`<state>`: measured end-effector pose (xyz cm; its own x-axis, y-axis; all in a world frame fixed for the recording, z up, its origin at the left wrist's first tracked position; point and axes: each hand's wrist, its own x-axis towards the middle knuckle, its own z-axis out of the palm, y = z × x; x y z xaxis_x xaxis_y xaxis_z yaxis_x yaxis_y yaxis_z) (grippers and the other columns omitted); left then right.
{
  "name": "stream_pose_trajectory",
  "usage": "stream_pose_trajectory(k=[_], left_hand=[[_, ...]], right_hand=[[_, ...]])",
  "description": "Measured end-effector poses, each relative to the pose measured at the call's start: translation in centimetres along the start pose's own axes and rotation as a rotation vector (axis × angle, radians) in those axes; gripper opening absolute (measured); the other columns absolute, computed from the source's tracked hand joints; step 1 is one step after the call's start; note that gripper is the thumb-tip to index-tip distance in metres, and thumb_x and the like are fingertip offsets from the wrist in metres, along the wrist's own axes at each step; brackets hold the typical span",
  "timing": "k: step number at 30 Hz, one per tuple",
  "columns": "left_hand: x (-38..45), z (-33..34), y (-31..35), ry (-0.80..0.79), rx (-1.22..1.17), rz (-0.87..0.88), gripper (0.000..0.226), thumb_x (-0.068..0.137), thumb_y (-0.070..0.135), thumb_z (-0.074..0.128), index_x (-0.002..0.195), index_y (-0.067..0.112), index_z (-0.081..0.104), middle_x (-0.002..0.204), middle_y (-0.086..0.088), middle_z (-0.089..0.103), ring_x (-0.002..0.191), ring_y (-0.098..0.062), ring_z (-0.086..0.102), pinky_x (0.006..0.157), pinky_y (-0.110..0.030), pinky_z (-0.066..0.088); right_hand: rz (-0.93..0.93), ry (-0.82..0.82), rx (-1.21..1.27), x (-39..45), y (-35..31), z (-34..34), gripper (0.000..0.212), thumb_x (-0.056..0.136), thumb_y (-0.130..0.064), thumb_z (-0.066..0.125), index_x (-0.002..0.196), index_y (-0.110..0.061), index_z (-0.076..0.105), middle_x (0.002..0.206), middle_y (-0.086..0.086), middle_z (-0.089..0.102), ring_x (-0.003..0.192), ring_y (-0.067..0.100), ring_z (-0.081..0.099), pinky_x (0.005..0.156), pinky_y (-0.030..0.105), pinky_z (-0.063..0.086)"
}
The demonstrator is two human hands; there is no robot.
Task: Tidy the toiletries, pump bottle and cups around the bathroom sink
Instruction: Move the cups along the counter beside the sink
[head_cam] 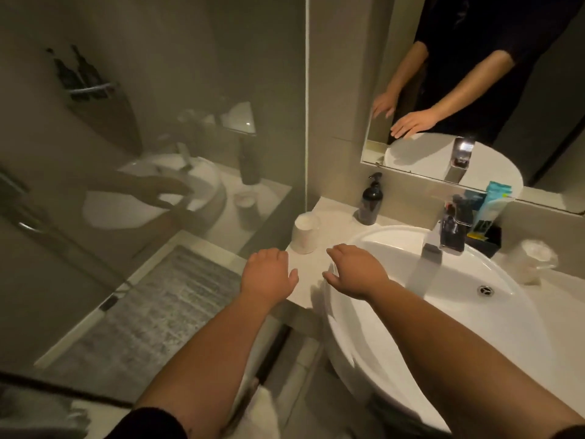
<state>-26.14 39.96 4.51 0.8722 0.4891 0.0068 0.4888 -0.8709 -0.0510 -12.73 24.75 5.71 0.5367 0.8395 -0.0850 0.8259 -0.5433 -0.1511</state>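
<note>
Round white ceramic sink point(364, 327); left of it, white paper cup point(305, 232) and dark translucent pump bottle point(370, 202); behind, teal tube point(493, 201).

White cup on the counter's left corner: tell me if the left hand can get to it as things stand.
Probably yes. The left hand hovers open just in front of the white cup, with only bare counter between them and nothing blocking.

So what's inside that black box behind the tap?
The black box holds upright toiletries: a teal-and-white tube and something yellow near its rim. The faucet covers its left part, and the box's own wall hides the items' lower ends.
</note>
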Motion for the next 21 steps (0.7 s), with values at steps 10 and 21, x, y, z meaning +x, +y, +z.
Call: stream_pose_trajectory(k=[10,21], left_hand=[[6.6,2.1,0.9,-0.037,-0.057,-0.164,0.043,0.094,0.049,0.035,0.116,0.016,0.052,0.115,-0.005,0.058,0.106,-0.025,0.053,0.091,-0.038,0.040],[13.0,5.2,1.6,-0.060,-0.178,-0.216,0.042,0.095,0.046,0.039,0.119,0.014,0.050,0.117,-0.008,0.056,0.108,-0.026,0.051,0.091,-0.039,0.040]], right_hand=[[-0.078,-0.072,0.058,8.9,5.0,0.9,0.054,0.091,-0.050,0.049,0.134,-0.018,0.047,0.127,0.007,0.059,0.110,0.027,0.057,0.094,0.037,0.047],[-0.030,-0.163,0.185,16.2,6.8,3.1,0.056,0.089,-0.044,0.054,0.135,-0.014,0.045,0.127,0.015,0.058,0.111,0.033,0.057,0.090,0.039,0.046]])
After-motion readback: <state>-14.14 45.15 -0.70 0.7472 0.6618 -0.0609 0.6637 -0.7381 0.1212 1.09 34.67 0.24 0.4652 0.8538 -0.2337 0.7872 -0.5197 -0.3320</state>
